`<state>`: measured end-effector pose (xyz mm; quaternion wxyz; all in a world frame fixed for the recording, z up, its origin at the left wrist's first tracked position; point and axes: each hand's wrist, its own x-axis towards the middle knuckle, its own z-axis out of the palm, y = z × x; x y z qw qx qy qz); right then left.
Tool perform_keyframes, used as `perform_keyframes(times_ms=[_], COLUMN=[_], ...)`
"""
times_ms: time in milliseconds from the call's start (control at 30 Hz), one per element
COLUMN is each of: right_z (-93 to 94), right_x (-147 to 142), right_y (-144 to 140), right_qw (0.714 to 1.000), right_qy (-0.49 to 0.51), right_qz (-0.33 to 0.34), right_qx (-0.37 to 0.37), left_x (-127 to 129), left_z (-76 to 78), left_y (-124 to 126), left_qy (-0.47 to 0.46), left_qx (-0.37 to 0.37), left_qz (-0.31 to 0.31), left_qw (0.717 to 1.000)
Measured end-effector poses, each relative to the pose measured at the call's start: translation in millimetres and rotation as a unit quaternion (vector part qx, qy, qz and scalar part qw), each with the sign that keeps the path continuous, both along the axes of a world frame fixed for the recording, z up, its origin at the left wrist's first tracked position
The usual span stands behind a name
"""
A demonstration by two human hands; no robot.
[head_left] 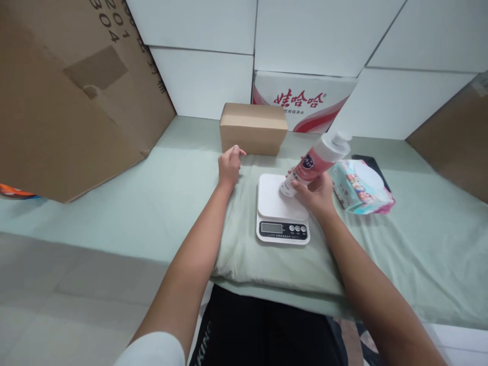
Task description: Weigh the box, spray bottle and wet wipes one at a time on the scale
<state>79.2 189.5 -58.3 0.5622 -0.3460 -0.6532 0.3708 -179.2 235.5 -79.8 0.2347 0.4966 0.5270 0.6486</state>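
Note:
My right hand (318, 195) is wrapped round a white bottle with a pink label (313, 163). The bottle leans to the right, its base over or touching the plate of a white kitchen scale (280, 203); I cannot tell which. The scale's display looks blank. My left hand (229, 165) rests on the cloth left of the scale, fingers loosely bent and thumb apart, with nothing visible in it. It is close to the front of a small brown cardboard box (253, 134); whether they touch is unclear.
A turquoise wipes pack (354, 190) lies right of the bottle, with a dark flat object (372, 165) behind it. Large cardboard boxes stand left (76, 112) and right (455, 134). White boxes (305, 99) line the back. Pale green cloth (152, 213) covers the surface.

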Motion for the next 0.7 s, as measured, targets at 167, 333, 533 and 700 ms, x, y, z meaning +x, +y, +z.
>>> perform_keyframes(times_ms=[167,333,533,700], right_z=[-3.3,4.3,10.4,7.1], right_x=[-4.9,-4.5,4.0,2.6], right_y=[-5.2,-6.1,-5.4,-2.7], right_qw=[0.997,0.995,0.989,0.99], right_qy=[-0.062,-0.069,-0.133,-0.142], right_qz=[0.046,0.067,0.055,-0.009], right_qx=[0.001,-0.01,0.005,0.017], left_x=[-0.2,0.3,-0.1,-0.5], left_z=[0.1,1.8,1.4,1.4], left_y=[0.5,-0.7,-0.9,-1.4], left_qy=[0.007,0.006,0.009,0.006], left_qx=[-0.002,0.0,-0.007,-0.005], left_qz=[0.003,0.006,0.007,0.007], left_qw=[1.0,1.0,1.0,1.0])
